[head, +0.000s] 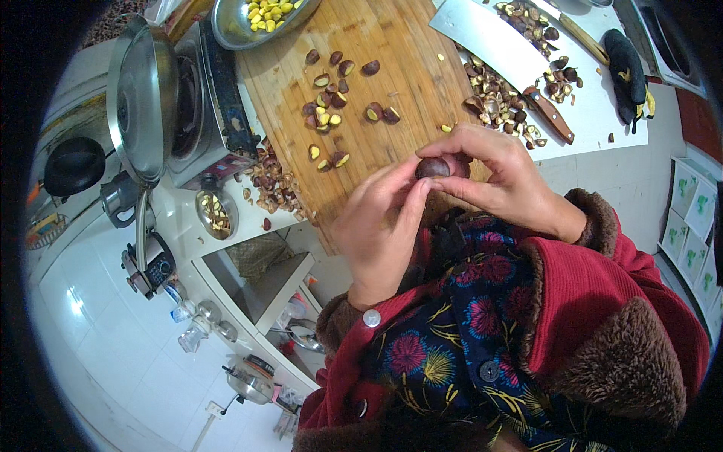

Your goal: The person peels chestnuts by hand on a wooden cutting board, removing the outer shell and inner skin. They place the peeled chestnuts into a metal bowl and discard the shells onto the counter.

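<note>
A brown chestnut is pinched between the fingertips of both my hands, above the near edge of a wooden cutting board. My left hand grips its left end with thumb and fingers. The right end is held by my right hand, whose fingers cover part of the shell. Several cut chestnuts with yellow flesh showing lie on the board, left of my hands. At the far left corner, a metal bowl contains peeled yellow chestnuts.
A cleaver lies to the right, its wooden handle towards me, among chestnut shells. Beyond it is another wooden-handled tool. More shells edge the board's left side, near a small metal dish and a long-handled metal pan by a stove.
</note>
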Demonstrator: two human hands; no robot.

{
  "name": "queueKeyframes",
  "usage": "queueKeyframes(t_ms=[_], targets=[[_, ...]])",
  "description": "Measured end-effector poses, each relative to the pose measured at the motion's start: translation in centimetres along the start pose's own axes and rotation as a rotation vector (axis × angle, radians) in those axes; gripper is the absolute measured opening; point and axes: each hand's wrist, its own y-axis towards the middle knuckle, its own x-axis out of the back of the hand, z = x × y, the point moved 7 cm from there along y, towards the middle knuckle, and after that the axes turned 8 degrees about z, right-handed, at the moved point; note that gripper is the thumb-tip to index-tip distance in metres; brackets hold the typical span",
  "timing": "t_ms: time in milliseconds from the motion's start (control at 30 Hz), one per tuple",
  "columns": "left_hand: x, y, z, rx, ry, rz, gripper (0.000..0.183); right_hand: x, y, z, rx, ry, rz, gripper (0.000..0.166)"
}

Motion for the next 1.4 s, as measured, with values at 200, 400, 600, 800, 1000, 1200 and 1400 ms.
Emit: queueKeyframes(t_ms=[200,400,600,800,1000,1200,1400], targets=[[-0.2,0.4,-3.1,-0.275,0.489,0.04,0.025,-0.5,-0.3,0.2,0.037,-0.097,0.051,0.027],[-0.6,0.0,-3.2,-0.255,0.509,0.022,0.023,-0.8,-0.8,0.6,0.047,-0.088,0.056,0.024],[-0.6,-0.6,-2.8,-0.225,0.492,-0.046,0.025,-1.2,-1.0,0.5,0.058,-0.043,0.039,0.022],[-0.4,-1.1,1.6,0.301,-0.216,-0.054,0.013,-1.9,-1.2,-1.5,-0.199,0.305,0.085,0.023],[-0.7,-0.3,0.3,0.22,-0.3,0.011,0.017,-2.0,-1.1,-2.7,-0.24,0.607,0.037,0.025],[-0.6,-0.1,1.2,0.236,-0.138,0.128,0.021,-1.7,-1.3,-3.3,-0.28,0.474,0.041,0.023],[-0.3,0.4,-1.7,-0.056,0.312,0.147,0.018,-1.6,-1.4,-3.2,-0.288,0.34,0.081,0.023]])
